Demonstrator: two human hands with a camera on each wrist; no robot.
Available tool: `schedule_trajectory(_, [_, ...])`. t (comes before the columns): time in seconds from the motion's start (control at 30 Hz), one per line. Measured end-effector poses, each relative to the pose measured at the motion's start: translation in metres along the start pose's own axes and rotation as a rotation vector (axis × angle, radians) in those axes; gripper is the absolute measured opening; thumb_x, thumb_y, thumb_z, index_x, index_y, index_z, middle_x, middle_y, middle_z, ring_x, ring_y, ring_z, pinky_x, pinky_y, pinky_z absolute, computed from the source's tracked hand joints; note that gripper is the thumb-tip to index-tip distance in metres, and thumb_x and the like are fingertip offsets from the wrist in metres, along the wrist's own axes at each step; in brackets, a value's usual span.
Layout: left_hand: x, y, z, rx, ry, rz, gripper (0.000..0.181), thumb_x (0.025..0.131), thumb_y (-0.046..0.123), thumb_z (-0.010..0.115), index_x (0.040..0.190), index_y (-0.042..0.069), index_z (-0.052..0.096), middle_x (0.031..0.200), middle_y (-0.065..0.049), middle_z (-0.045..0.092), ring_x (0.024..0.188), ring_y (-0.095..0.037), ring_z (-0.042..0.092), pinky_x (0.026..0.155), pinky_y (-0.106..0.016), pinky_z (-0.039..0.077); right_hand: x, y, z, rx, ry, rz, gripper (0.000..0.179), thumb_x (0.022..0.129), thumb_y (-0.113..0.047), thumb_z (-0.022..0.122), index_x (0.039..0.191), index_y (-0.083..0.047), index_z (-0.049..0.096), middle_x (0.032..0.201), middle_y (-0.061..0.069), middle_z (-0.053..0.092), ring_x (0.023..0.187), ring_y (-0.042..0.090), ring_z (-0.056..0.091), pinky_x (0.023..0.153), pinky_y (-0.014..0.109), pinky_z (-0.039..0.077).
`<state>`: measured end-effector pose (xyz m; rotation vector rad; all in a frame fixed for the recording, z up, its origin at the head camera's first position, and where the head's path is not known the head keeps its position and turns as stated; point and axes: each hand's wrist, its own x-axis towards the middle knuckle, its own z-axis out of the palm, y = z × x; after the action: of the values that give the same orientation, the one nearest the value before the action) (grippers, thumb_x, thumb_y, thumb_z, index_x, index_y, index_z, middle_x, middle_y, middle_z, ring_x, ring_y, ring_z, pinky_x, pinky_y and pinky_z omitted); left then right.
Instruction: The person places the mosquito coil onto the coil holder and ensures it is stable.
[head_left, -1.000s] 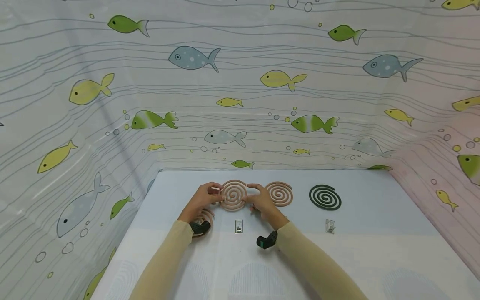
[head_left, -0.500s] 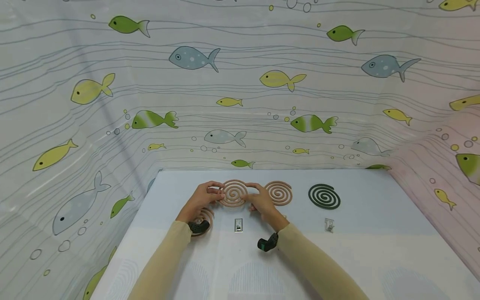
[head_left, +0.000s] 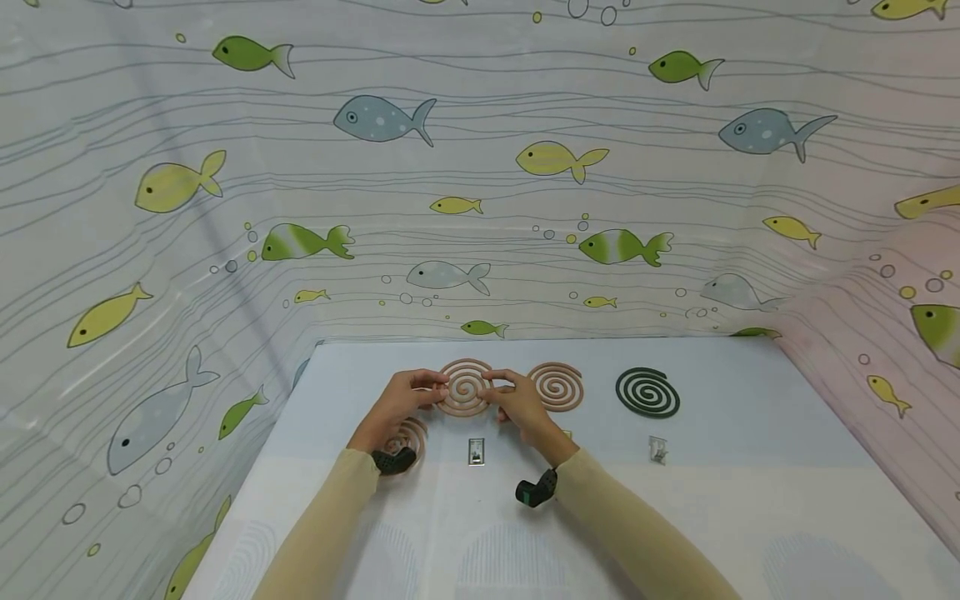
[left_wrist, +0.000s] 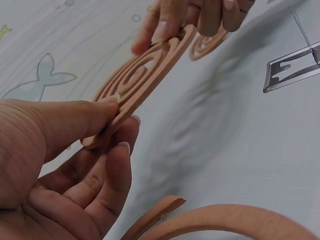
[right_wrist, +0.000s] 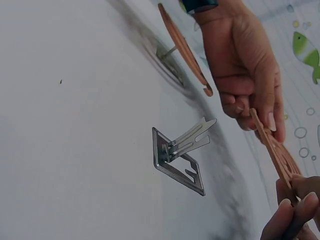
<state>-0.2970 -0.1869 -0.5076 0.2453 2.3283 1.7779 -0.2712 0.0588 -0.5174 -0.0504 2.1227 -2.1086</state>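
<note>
A brown mosquito coil (head_left: pixel 464 390) is held up off the table between both hands. My left hand (head_left: pixel 401 404) pinches its left edge, thumb on the upper face and fingers beneath, as the left wrist view shows. On the opposite edge, my right hand (head_left: pixel 521 408) pinches the coil with thumb and fingers. Just below, on the table, lies a metal coil stand (head_left: pixel 476 452) with its forked tongue bent upward (right_wrist: pixel 192 140). A second brown coil (right_wrist: pixel 185 50) sits raised on a stand near my left wrist, partly hidden by it in the head view.
Another brown coil (head_left: pixel 556 387) lies flat behind my right hand, and a dark green coil (head_left: pixel 647 392) is farther right. A second metal stand (head_left: pixel 657 450) lies in front of the green one. A fish-patterned sheet (head_left: pixel 525 267) walls the table (head_left: pixel 750 417) at the back and sides.
The held coil tilts slightly in my fingers, and my right index finger shifts along its edge. Both hands stay in nearly the same place.
</note>
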Motion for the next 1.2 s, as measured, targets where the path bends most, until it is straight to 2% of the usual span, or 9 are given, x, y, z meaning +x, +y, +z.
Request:
schedule_trajectory(0.27, [-0.006, 0.004, 0.002, -0.029, -0.013, 0.003, 0.033, 0.093, 0.014, 0.079, 0.123, 0.001, 0.071, 0.112, -0.011, 0.073, 0.094, -0.018, 0.07, 0.09, -0.04, 0.055, -0.003, -0.002, -0.001, -0.013, -0.014, -0.01, 0.04, 0.093, -0.016, 0.078, 0.131, -0.008, 0.068, 0.091, 0.009, 0.074, 0.052, 0.011, 0.042, 0.053, 0.028, 0.046])
schedule_trajectory(0.37, [-0.007, 0.003, 0.002, -0.025, -0.02, 0.012, 0.035, 0.093, 0.015, 0.079, 0.124, 0.001, 0.07, 0.114, -0.011, 0.073, 0.095, -0.019, 0.07, 0.092, -0.042, 0.054, -0.011, -0.012, 0.0, -0.035, -0.027, -0.007, 0.04, 0.095, -0.012, 0.076, 0.132, -0.004, 0.066, 0.091, 0.013, 0.072, 0.054, 0.013, 0.042, 0.056, 0.031, 0.047])
schedule_trajectory(0.53, [-0.011, 0.005, 0.002, -0.036, -0.03, 0.012, 0.034, 0.093, 0.016, 0.079, 0.123, 0.003, 0.07, 0.113, -0.011, 0.073, 0.096, -0.02, 0.07, 0.094, -0.043, 0.053, -0.012, -0.012, -0.001, -0.045, -0.036, -0.018, 0.037, 0.094, -0.015, 0.078, 0.129, -0.007, 0.069, 0.084, 0.007, 0.069, 0.054, 0.013, 0.044, 0.057, 0.031, 0.047])
schedule_trajectory(0.6, [-0.012, 0.006, 0.001, -0.042, -0.037, 0.012, 0.033, 0.093, 0.015, 0.078, 0.123, 0.004, 0.07, 0.113, -0.01, 0.073, 0.097, -0.02, 0.07, 0.094, -0.043, 0.053, -0.008, -0.005, -0.002, -0.039, -0.039, -0.026, 0.036, 0.093, -0.018, 0.079, 0.127, -0.011, 0.071, 0.082, 0.002, 0.068, 0.054, 0.012, 0.044, 0.055, 0.03, 0.047])
schedule_trajectory(0.9, [-0.019, 0.007, 0.0, -0.019, -0.062, 0.016, 0.033, 0.094, 0.018, 0.078, 0.124, 0.005, 0.071, 0.117, -0.01, 0.071, 0.1, -0.021, 0.069, 0.094, -0.041, 0.053, -0.014, -0.007, -0.004, -0.029, -0.096, -0.042, 0.033, 0.094, -0.016, 0.077, 0.126, -0.01, 0.07, 0.079, 0.003, 0.07, 0.051, 0.012, 0.043, 0.054, 0.029, 0.047])
schedule_trajectory(1.2, [-0.027, 0.01, 0.002, -0.035, -0.091, -0.007, 0.037, 0.093, 0.02, 0.079, 0.126, 0.006, 0.07, 0.12, -0.01, 0.07, 0.105, -0.023, 0.068, 0.099, -0.051, 0.05, -0.022, -0.01, -0.006, -0.036, -0.138, -0.056, 0.038, 0.093, -0.015, 0.078, 0.128, -0.004, 0.068, 0.078, 0.005, 0.069, 0.05, 0.012, 0.042, 0.053, 0.028, 0.045])
